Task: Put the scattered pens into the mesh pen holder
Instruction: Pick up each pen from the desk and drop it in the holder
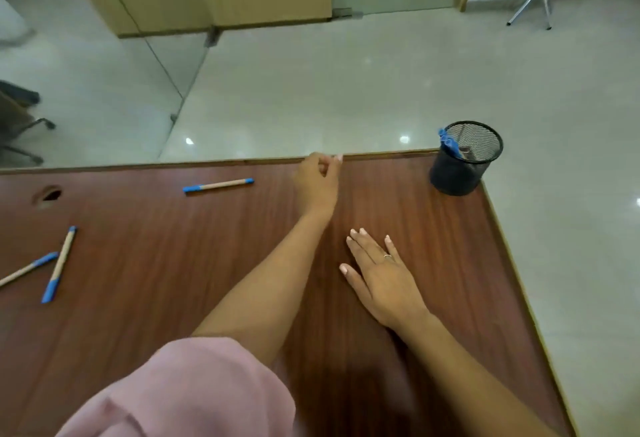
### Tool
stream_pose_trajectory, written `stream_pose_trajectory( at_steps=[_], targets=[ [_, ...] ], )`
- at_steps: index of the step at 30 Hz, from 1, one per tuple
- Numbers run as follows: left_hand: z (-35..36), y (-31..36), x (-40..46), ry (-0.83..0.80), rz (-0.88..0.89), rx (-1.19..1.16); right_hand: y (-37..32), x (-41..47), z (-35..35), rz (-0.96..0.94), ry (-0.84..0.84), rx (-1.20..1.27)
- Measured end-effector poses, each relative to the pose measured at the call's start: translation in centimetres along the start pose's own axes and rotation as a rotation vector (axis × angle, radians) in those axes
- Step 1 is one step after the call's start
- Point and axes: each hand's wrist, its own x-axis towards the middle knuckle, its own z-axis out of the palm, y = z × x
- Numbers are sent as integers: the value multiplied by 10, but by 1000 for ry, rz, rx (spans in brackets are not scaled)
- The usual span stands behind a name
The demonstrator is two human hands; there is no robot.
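A black mesh pen holder [464, 159] stands at the far right corner of the brown wooden desk [173, 298], with a blue-capped pen [449, 143] sticking out of it. Three tan pens with blue ends lie on the desk: one [218, 185] near the far edge, two [59, 263] [29, 268] at the left, touching each other. My left hand [318, 183] hovers near the far edge between the far pen and the holder, fingers loosely curled, holding nothing. My right hand [379, 275] rests flat on the desk, fingers spread.
A round cable hole [48, 194] sits in the desk at the far left. The desk's right edge [519, 280] runs diagonally. Beyond it lie a glossy tiled floor, a glass partition, a chair base at left and a metal table leg at the top right.
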Motion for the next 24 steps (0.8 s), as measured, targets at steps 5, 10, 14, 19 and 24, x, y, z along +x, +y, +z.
stream_pose_trajectory(
  at_steps=[5, 10, 14, 19, 24],
  targets=[
    [-69, -77, 24, 302, -572, 63, -30, 20, 20, -50, -70, -84],
    [-116, -104, 56, 521, -805, -320, -36, 39, 29, -67, -83, -209],
    [-130, -110, 83, 563, -842, -461, -37, 45, 31, -63, -85, -213],
    [-135, -120, 98, 477, -871, -322, -36, 46, 34, -58, -76, -207],
    [-135, -116, 93, 400, -850, -174, -36, 45, 33, -55, -67, -197]
  ],
)
